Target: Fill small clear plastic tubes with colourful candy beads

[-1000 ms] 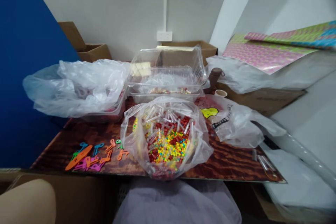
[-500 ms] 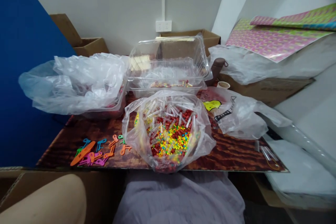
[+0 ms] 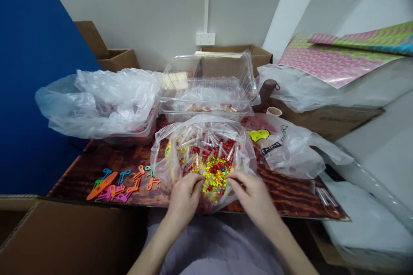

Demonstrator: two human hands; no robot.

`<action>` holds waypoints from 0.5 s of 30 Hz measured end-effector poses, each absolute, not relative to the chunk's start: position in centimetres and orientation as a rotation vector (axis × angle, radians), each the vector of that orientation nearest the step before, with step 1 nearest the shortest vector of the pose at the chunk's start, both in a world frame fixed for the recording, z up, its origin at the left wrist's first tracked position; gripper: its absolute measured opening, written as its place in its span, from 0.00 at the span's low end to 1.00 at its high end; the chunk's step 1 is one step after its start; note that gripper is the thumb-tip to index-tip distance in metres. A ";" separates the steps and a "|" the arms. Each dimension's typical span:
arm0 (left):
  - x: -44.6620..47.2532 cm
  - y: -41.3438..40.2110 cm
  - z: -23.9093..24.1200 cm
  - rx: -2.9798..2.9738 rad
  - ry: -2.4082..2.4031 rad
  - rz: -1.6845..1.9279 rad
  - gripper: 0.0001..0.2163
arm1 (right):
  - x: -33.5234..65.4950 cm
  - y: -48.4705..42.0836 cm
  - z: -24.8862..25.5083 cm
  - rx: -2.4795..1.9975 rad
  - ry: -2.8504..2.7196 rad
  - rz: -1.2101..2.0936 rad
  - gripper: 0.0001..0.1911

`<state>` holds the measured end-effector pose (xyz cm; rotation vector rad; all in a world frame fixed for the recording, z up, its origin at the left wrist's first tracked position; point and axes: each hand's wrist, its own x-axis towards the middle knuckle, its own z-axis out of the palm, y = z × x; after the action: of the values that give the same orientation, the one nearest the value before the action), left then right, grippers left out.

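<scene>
Bag (image 3: 164, 154): we see it thin, see-through, wide open on the table (image 3: 290, 197).
Tiny balls (image 3: 217, 172): mostly yellow, heaped inside, nearer us.
Clear tubes (image 3: 211, 138): lying messily behind the balls.

My hands (image 3: 185, 195) and forearms (image 3: 154, 244) are bare; below the hands I wear a greyish-lavender garment (image 3: 222, 251), softly creased, its cut hard to make out in shadow.
</scene>
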<state>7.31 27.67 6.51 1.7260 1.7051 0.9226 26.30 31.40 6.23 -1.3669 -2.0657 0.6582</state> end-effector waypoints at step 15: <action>6.9 29.8 4.0 2.328 1.850 0.112 0.14 | 21.1 33.8 1.4 -1.610 -1.795 0.845 0.04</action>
<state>6.92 29.80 3.98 2.3282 1.8499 0.1118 21.13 33.76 1.40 -1.6098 -1.7949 0.8450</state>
